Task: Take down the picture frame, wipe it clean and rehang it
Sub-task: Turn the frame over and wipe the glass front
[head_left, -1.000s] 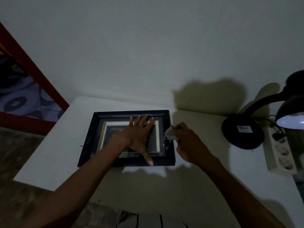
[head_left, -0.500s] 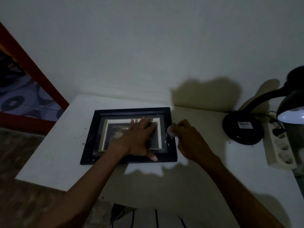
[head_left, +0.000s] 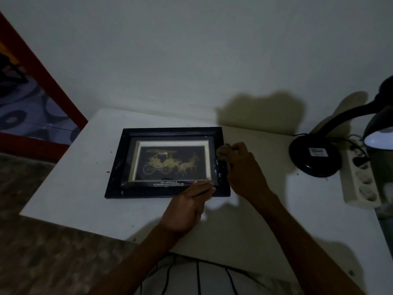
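On the white table against the wall, the black picture frame lies flat, glass up, its long sides roughly parallel to the table's near edge. Behind the glass a pale mat surrounds a gold horse-drawn carriage on a dark ground, with small white lettering below it that is too fine to read.

Left hand: fingers straight and held together, tips resting on the frame's near border close to its near right corner. It grips nothing; the palm lies over the table just in front of the frame.

Right hand: fingers curled around a small crumpled cloth, which is pressed against the frame's right border toward the far end. The wrist lies beside the frame's right edge.

At the right of the table a black desk lamp stands on a round base, well apart from the frame, its lit shade partly cut off by the picture edge. A white power strip lies just beyond the base, with one plug inserted. Lighting is dim, and the hands cast shadows on the table.
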Demonstrator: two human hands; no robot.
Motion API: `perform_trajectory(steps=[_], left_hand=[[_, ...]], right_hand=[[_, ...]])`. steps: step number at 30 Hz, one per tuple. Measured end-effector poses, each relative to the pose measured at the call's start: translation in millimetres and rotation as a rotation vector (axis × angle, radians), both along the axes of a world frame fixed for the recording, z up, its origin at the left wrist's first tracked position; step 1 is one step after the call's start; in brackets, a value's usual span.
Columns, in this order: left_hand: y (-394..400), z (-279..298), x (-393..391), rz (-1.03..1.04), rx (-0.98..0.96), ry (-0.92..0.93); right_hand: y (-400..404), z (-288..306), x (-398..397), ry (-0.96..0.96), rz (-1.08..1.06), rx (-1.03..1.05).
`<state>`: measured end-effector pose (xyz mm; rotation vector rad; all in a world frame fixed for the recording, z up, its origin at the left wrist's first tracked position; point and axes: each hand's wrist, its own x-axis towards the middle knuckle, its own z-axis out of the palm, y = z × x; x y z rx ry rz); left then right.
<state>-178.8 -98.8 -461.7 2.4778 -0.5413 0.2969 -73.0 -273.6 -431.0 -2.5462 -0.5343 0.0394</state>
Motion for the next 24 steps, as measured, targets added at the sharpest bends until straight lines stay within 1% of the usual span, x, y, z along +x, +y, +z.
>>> perform_trajectory(steps=[3, 5, 7, 10, 14, 16, 18, 20, 22, 24], left_hand=[[-1.5, -1.9, -1.8, 0.046, -0.008, -0.003], [-2.9, -1.9, -2.9, 0.058, -0.007, 0.001], [-3.1, -0.9, -2.6, 0.064, -0.02, 0.003], [-0.8, -1.2, -2.4, 0.053, -0.053, -0.004], [-1.0, -3.0, -2.7, 0.053, -0.073, -0.01], [-0.5, -4.2, -2.5, 0.057, -0.078, -0.01], [0.5, -5.8, -1.4, 0.053, -0.081, -0.022], [0.9, -7.6, -0.9, 0.047, -0.098, -0.04], [0.4, -8.2, -0.2, 0.041, -0.114, -0.045], [0.4, -6.7, -0.8, 0.038, -0.126, -0.039]], right_hand=[[12.9, 4.0, 1.1, 0.035, -0.042, -0.025], [12.0, 1.1, -13.5, 0.0, -0.048, -0.065], [5.6, -2.3, -29.1, -0.025, 0.0, -0.087], [-1.0, 3.6, -25.0, 0.013, 0.06, -0.104], [4.7, 13.7, 2.3, 0.017, -0.035, -0.074], [11.9, 13.5, 2.2, -0.01, -0.053, -0.144], [14.0, 10.5, -9.3, -0.051, -0.024, -0.248], [9.3, 5.4, -23.0, -0.084, 0.037, -0.305], [1.7, 2.0, -34.4, -0.083, 0.104, -0.3], [-2.3, 5.0, -32.2, -0.028, 0.147, -0.265]])
